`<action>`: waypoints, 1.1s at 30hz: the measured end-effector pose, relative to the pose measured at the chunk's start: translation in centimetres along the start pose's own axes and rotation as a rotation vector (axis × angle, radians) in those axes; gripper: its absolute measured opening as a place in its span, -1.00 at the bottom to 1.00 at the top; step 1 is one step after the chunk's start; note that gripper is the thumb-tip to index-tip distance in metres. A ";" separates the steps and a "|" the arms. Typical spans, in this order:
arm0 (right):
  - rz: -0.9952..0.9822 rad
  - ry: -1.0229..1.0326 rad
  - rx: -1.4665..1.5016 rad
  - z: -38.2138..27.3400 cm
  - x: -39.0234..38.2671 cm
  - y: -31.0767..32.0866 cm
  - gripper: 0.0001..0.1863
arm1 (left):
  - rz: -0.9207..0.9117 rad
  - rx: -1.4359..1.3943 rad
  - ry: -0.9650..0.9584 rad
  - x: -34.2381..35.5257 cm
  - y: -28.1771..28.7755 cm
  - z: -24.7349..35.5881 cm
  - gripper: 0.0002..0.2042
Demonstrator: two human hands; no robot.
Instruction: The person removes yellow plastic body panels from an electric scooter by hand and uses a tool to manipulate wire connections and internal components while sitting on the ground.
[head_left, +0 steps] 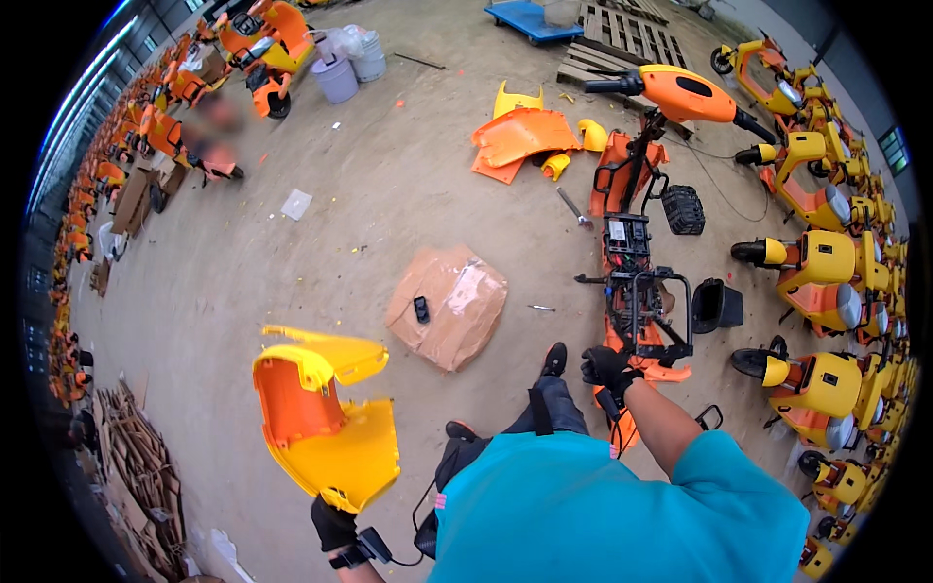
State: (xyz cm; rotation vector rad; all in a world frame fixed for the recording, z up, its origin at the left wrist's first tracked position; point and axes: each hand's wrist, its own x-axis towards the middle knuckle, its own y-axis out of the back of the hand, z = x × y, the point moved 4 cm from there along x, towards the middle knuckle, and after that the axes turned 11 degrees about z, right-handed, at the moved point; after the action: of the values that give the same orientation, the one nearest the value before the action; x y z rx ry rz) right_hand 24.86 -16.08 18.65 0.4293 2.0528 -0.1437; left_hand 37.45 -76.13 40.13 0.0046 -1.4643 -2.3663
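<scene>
My left hand (pixel 335 523), in a black glove, grips the lower edge of a large yellow scooter body panel (pixel 362 442). The panel is curved, with an orange inner face, and is held out to my left. My right hand (pixel 606 368), also gloved, is closed beside the rear of a partly stripped orange scooter (pixel 622 194). Whatever its fingers may hold is hidden. The scooter's black frame, wiring and battery area lie bare, while its orange handlebar cover (pixel 688 92) is still on.
A flattened cardboard sheet (pixel 457 325) with a small black device (pixel 421 310) lies ahead. Beyond it are loose orange panels (pixel 530 134) and a hammer (pixel 573 206). A black bin (pixel 714 305) and black basket (pixel 683 209) stand right of the scooter, near rows of yellow scooters (pixel 826 272).
</scene>
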 end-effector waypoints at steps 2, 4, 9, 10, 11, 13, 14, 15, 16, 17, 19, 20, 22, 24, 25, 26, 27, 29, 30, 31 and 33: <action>0.036 -0.030 -0.017 3.3 -0.1 -2.0 -0.75 | -0.033 -0.014 0.150 -3.0 0.8 -5.4 -0.72; 0.010 -0.026 -0.107 6.7 -0.8 -3.3 -0.77 | -0.038 -0.046 0.237 -6.0 2.0 -9.0 -0.68; -0.191 0.970 -1.340 10.3 -1.8 -8.5 -0.56 | -0.057 -0.043 0.340 -11.1 4.4 -14.6 -0.57; -0.229 1.067 -1.403 10.8 -1.4 -9.5 -0.57 | -0.060 -0.108 0.441 -11.6 4.9 -14.8 -0.56; -0.266 1.156 -1.459 11.2 -1.7 -10.5 -0.57 | -0.078 -0.110 0.452 -11.8 5.1 -15.2 -0.54; -0.362 1.269 -1.541 11.5 -2.0 -11.8 -0.63 | -0.118 -0.119 0.473 -12.1 4.9 -16.4 -0.51; -0.417 1.334 -1.577 11.3 -2.0 -13.0 -0.65 | -0.108 -0.264 0.533 -11.7 4.5 -16.9 -0.49; -0.417 1.345 -1.596 11.3 -1.5 -13.4 -0.67 | -0.104 -0.250 0.534 -11.4 4.6 -17.1 -0.54; -0.415 1.355 -1.615 11.3 -0.7 -13.5 -0.68 | -0.102 -0.237 0.533 -11.2 4.6 -16.9 -0.58; -0.411 1.370 -1.626 11.0 -0.3 -14.4 -0.70 | -0.097 -0.218 0.527 -9.8 5.0 -16.3 -0.62; -0.392 1.373 -1.683 9.9 0.6 -15.8 -0.70 | -0.107 -0.284 0.530 -8.8 4.2 -18.0 -0.57; -0.376 1.392 -1.673 9.6 1.2 -16.3 -0.71 | -0.105 -0.305 0.520 -7.5 4.4 -17.7 -0.55; -0.298 1.497 -1.622 8.5 2.4 -17.6 -0.72 | -0.110 -0.281 0.492 -4.5 4.5 -17.1 -0.51; -0.297 1.341 -1.666 7.9 4.6 -19.7 -0.72 | -0.118 -0.185 0.458 -1.0 4.7 -16.5 -0.48; -0.301 1.264 -1.639 7.5 6.1 -20.6 -0.72 | -0.138 -0.140 0.445 0.4 4.6 -16.7 -0.48; -0.301 1.184 -1.611 7.3 7.4 -21.4 -0.72 | -0.159 -0.095 0.434 1.9 4.5 -17.4 -0.47; -0.281 1.107 -1.531 6.3 9.0 -21.7 -0.72 | -0.179 -0.065 0.406 4.2 3.6 -17.8 -0.47; -0.256 1.312 -1.639 3.0 9.0 -26.6 -0.71 | -0.133 -0.089 0.353 8.7 4.5 -16.8 -0.47; -0.293 1.332 -1.711 1.8 9.1 -28.6 -0.71 | -0.114 -0.067 0.373 10.0 4.5 -16.9 -0.47; -0.329 1.351 -1.782 0.6 9.3 -30.6 -0.71 | -0.096 -0.045 0.391 11.5 4.7 -16.9 -0.47; -0.088 1.395 -1.620 -1.7 10.5 -33.0 -0.79 | -0.097 -0.082 0.372 15.6 4.7 -16.4 -0.51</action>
State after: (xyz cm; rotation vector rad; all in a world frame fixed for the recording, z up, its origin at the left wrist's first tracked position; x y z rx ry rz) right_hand 6.97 -43.78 7.91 -0.8279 2.5293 2.1210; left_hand 27.37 -96.91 39.43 0.4784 -1.2120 -2.3375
